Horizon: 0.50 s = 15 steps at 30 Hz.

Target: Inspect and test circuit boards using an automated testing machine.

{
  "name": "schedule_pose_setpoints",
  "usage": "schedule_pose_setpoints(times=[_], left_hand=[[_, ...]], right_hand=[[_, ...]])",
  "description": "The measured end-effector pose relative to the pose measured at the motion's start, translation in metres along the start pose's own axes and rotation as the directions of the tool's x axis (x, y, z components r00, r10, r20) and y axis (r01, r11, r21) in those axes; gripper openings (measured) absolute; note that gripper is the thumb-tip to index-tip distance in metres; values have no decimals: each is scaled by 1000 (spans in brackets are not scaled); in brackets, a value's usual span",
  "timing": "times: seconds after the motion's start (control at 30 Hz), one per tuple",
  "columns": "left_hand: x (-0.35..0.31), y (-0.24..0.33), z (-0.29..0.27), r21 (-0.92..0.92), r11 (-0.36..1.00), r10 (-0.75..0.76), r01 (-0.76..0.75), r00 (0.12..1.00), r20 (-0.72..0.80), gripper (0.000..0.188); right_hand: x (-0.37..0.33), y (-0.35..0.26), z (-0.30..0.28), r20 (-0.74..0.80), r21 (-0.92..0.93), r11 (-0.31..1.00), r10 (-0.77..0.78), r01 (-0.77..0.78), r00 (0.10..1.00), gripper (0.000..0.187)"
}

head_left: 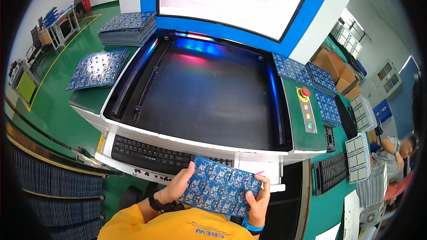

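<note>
The work looks to be partway through a batch: one populated blue circuit-board panel [219, 187] is in hand, off the inspection machine's black bed [209, 102], with more in piles on both sides; which piles are finished and which remain, I cannot tell. The panel is held tilted before the machine's front edge, near the keyboard [147, 153]. The left hand [179, 186] grips its left edge; the right hand [259, 201] pinches its right side, thumb on the face. The panel is a thin, stiff rectangle, rough with a repeating grid of small components. A tall stack [126, 30] stands by the bed's far left corner, a glossy-topped lower stack [95, 70] nearer along the left edge; flat piles [291, 69] line the right edge. The bed is smooth, dark and matt, catching blue and red light.
</note>
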State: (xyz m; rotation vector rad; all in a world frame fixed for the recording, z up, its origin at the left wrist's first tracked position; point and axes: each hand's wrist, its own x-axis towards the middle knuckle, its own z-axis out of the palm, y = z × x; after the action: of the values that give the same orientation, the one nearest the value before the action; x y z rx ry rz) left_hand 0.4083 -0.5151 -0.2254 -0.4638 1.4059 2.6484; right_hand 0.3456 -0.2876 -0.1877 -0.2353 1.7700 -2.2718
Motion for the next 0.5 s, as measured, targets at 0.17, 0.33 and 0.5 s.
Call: schedule_pose_setpoints(times=[0.17, 0.33, 0.5], left_hand=[[2, 2, -2, -66, 997, -43, 45, 999, 34, 54], [5, 1, -5, -65, 998, -26, 27, 999, 20, 55], [3, 4, -8, -74, 997, -37, 36, 999, -8, 55]], right_hand=[[1, -6, 17, -62, -233, 968, -107, 90, 992, 50], [7, -6, 21, -103, -229, 973, -63, 38, 993, 46], [8, 9, 16, -121, -233, 972, -50, 21, 991, 41]])
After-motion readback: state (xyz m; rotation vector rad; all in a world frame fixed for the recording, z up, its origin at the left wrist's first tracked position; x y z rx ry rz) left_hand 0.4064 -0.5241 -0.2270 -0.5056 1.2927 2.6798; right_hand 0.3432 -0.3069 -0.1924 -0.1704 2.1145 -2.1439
